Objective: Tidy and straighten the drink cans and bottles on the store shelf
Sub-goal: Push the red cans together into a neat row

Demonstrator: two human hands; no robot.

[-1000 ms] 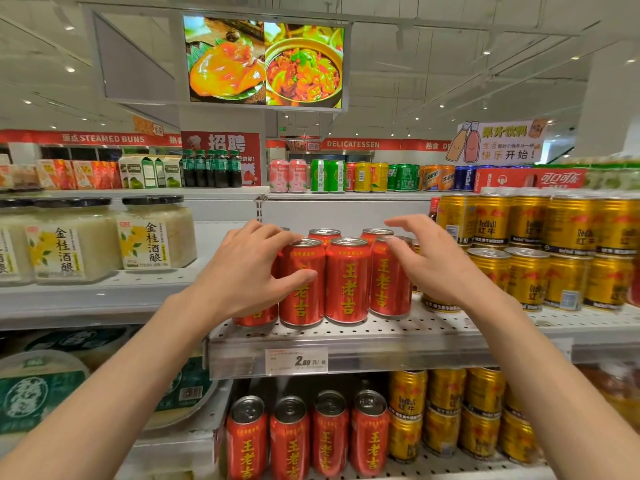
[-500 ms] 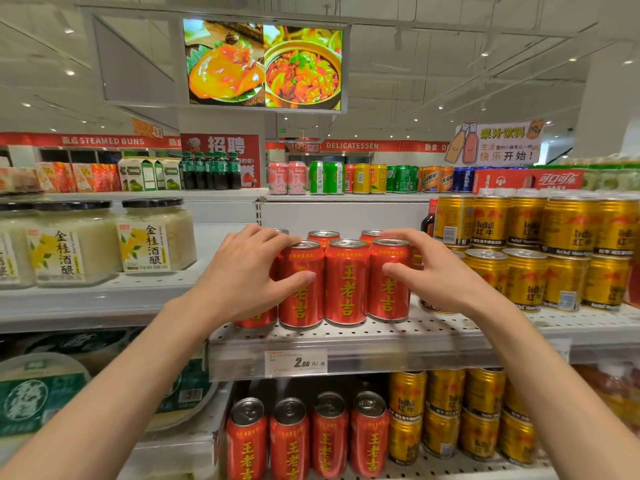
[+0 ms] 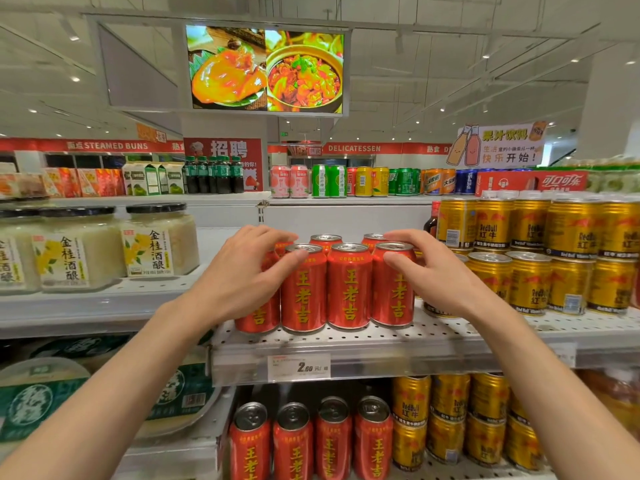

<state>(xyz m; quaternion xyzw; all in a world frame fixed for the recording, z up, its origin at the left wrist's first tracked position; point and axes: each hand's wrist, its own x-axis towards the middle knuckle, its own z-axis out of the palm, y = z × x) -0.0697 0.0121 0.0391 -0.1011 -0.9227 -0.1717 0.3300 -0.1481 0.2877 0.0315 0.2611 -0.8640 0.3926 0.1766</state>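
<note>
Red drink cans with yellow characters (image 3: 349,289) stand upright in a tight front row on the white perforated shelf (image 3: 381,341), with more of them behind. My left hand (image 3: 242,278) wraps the leftmost red can (image 3: 258,318), its thumb lying on the upper edge of the second can (image 3: 303,292). My right hand (image 3: 440,275) holds the rightmost front can (image 3: 393,299), fingers curved over its lid and thumb on its face. Both hands flank the group.
Stacked gold Red Bull cans (image 3: 530,282) crowd the shelf right beside my right hand. Large jars with black lids (image 3: 152,244) sit on the left shelf. Below, red cans (image 3: 311,441) and gold cans (image 3: 446,420) fill the lower shelf. A price tag (image 3: 299,367) hangs on the shelf edge.
The rightmost red can has been drawn in against the row and now lines up with it. My right hand rose to its lid; my left thumb slid up to the second can's rim.
</note>
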